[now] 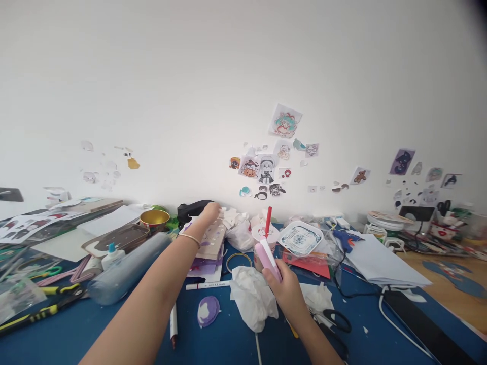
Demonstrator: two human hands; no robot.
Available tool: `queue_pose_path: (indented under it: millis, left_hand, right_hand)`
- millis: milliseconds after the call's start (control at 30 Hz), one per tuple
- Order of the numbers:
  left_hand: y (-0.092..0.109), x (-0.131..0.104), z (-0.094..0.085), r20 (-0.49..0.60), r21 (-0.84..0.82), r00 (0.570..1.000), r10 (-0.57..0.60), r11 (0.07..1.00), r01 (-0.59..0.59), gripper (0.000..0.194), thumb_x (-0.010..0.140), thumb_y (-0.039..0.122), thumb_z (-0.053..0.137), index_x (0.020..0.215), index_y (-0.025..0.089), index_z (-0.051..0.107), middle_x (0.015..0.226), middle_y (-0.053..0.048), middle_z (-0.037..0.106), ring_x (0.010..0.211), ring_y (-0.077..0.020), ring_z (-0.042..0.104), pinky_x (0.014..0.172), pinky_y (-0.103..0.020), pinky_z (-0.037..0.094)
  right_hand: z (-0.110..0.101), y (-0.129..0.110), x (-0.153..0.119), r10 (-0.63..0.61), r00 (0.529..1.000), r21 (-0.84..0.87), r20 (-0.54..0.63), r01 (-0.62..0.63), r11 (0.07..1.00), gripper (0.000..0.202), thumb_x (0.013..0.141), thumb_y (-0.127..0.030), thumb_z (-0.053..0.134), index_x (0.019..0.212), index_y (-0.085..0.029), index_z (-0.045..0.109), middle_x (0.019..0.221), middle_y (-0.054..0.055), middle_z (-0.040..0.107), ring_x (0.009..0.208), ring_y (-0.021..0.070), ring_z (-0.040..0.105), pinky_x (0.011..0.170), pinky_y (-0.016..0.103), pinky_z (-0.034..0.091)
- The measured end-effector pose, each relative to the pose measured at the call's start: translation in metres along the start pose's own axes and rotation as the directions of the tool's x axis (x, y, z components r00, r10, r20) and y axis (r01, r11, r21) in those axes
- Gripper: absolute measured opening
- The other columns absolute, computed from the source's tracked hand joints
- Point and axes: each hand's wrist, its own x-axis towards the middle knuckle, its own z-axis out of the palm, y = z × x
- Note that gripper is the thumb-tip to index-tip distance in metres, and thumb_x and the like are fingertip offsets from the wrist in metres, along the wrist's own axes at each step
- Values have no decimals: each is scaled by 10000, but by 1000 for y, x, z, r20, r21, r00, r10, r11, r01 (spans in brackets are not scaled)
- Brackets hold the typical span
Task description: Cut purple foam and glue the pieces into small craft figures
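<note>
My left arm reaches far forward to the back of the desk, with my left hand beside a black pouch and over a stack of paper; its fingers are too small and hidden to read. My right hand is closed around a pink and white pen-like object, held tilted in front of a cup with a red marker standing at it. Crumpled white tissue lies just left of my right hand. A purple and white cutout rests nearer me.
A grey-blue roll, glue bottle and yellow-black pliers lie left. A square dish, blue glue gun, white paper, black scissors and black power strip lie right.
</note>
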Motion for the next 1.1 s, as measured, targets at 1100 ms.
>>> queue_pose_path:
  millis: [1100]
  left_hand:
    - [49, -237, 6, 263, 127, 960, -101, 989, 69, 154, 698, 265, 593, 696, 112, 609, 832, -186, 631, 853, -388, 590, 739, -504, 430]
  right_hand:
    - [-4, -8, -5, 114, 978, -516, 177, -7, 856, 368, 746, -557, 508, 817, -196, 532, 779, 62, 644, 715, 214, 616, 509, 240, 325]
